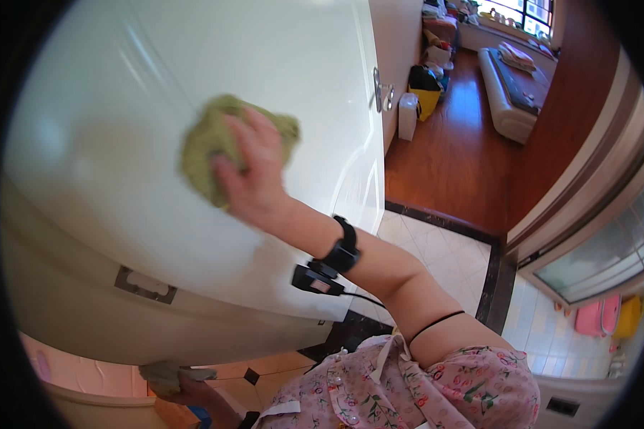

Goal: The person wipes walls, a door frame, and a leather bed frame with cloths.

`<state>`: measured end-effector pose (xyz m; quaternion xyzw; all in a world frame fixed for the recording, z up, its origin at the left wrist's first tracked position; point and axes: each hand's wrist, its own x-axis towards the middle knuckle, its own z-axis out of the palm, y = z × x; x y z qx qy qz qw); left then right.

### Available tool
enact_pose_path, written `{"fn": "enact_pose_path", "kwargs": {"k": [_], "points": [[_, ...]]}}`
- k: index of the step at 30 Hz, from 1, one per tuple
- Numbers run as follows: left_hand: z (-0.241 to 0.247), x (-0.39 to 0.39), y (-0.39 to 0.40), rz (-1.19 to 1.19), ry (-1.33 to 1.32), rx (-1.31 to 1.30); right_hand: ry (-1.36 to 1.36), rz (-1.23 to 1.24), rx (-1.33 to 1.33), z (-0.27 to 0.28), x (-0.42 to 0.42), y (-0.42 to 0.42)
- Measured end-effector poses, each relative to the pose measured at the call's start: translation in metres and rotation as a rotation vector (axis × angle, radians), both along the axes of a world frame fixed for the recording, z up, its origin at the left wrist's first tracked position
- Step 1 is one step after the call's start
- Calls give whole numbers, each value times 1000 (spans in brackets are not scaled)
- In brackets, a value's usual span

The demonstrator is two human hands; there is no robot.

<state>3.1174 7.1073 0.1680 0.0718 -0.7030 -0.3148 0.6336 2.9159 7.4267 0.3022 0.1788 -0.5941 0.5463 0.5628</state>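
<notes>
My right hand (257, 166) presses a green cloth (206, 137) against the glossy white face of a door (311, 59). Its fingers are spread over the cloth, and the hand is slightly blurred. A black strap with a small black device (322, 276) and a cable is on that forearm. Low at the left, my left hand (196, 394) grips a pale greyish cloth (163, 375), close to the door frame's edge. Part of that hand is hidden by the cloth. A metal strike plate (145, 284) is set in the frame (220, 322) between my hands.
A lever handle (383, 91) juts from the door's far edge. Beyond lies a room with a wooden floor (456, 161), bags (426, 94) and a bed (510, 102). A glass-panelled door (601, 241) stands at right, near a pink tub (595, 316). Dark threshold strips (440, 217) cross the floor.
</notes>
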Motion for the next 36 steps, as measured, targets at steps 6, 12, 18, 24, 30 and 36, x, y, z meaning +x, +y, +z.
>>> {"fn": "enact_pose_path", "kwargs": {"k": [6, 12, 18, 24, 30, 36], "points": [[24, -4, 72, 26, 83, -454, 532, -51, 429, 106, -33, 47], [38, -84, 157, -85, 28, -496, 120, -303, 19, 20, -146, 136], [26, -108, 163, 156, 194, -605, -625, -46, -301, -130, -165, 175], [17, -112, 160, 166, 233, -567, 264, 310, 555, -22, -81, 116], [16, -125, 176, 254, 202, -486, 1058, 219, 582, 146, -120, 76], [9, -144, 196, 286, 203, -364, 568, -146, 513, 268, -220, 222]]}}
